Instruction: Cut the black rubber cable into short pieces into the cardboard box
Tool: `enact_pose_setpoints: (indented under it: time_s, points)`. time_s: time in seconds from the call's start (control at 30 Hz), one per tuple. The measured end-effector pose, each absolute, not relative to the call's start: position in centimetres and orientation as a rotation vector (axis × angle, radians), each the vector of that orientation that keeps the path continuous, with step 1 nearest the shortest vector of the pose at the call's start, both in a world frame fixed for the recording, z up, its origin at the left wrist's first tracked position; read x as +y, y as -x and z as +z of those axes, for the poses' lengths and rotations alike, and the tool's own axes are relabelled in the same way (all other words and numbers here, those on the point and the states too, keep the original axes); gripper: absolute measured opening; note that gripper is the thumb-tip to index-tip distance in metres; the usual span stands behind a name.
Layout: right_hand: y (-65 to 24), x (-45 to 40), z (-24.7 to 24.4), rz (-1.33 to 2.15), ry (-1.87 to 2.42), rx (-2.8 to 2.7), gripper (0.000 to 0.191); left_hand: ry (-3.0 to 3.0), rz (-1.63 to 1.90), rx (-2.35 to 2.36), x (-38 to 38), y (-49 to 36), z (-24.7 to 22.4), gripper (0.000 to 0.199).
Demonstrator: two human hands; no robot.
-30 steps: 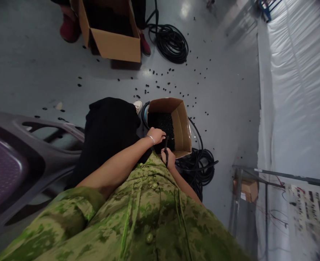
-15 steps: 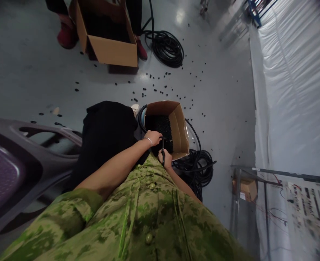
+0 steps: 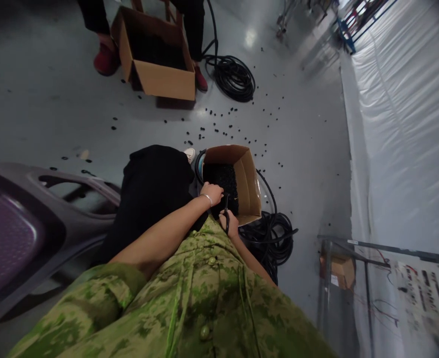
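My left hand [image 3: 212, 193], with a bracelet at the wrist, is closed over the near left part of an open cardboard box [image 3: 249, 191]. Its fingers appear to grip a black hose [image 3: 199, 171] that runs along the box's left side; the grip itself is partly hidden. Just right of it, my right hand [image 3: 231, 223] is closed around black-handled scissors [image 3: 226, 215], their blades pointing toward my left fingers. Many small black pieces [image 3: 222, 176] fill the bottom of the box, below both hands.
Coiled black hose [image 3: 275, 236] lies right of the box. Small black pieces dot the floor. Ahead, a person in red shoes [image 3: 106, 59] sits behind another cardboard box [image 3: 167, 82], near a second coil [image 3: 236, 79]. A purple-grey chair [image 3: 8, 243] stands left; a metal-framed table [image 3: 391, 248] stands right.
The view has shifted slightly, so the scene sits a little lower and further right. My hands stay over the box; the scissors now look separated from my left fingers, with the blades showing.
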State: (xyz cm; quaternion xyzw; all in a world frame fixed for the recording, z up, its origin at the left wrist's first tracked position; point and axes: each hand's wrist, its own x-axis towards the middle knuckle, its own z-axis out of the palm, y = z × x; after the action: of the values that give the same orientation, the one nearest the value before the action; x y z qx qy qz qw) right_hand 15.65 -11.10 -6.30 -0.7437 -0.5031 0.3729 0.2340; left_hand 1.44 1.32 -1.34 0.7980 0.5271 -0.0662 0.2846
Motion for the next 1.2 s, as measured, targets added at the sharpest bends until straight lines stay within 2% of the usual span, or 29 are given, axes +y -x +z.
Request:
enact_pose_setpoints:
  time_s: [0.23,0.8,1.2]
  points:
    - [-16.3,-11.3,-5.6,1.246,1.922,-1.209,0.034,-2.158,-0.132,1.382,1.2,-1.7,-1.5,0.033]
    - [-16.4,-11.2,-4.6,1.246,1.861,-1.248,0.035,-2.146,-0.112,1.346,1.1,-1.8,-1.6,0.035]
    - [-15.9,-10.8,-4.5,1.324,1.813,-1.117,0.045,-2.175,-0.146,1.281,1.0,-1.9,-2.1,0.029]
